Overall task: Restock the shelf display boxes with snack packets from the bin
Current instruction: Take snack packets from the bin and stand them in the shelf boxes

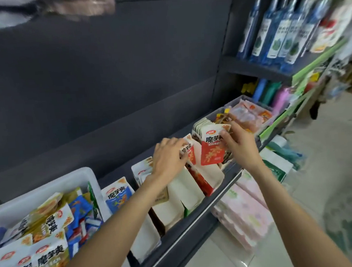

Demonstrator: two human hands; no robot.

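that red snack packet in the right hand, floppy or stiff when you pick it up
Probably light and fairly flat: the right hand pinches the red snack packet by one edge and it stays upright without drooping. Its glossy film looks slippery, so a loose pinch might slide.

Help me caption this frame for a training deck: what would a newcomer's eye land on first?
First the two hands at centre, over the shelf's display boxes: the right hand pinches a red snack packet, and the left hand grips another red packet beside it. Next, the white bin at lower left, heaped with gold and blue packets. Then the row of blue bottles on the upper right shelf.
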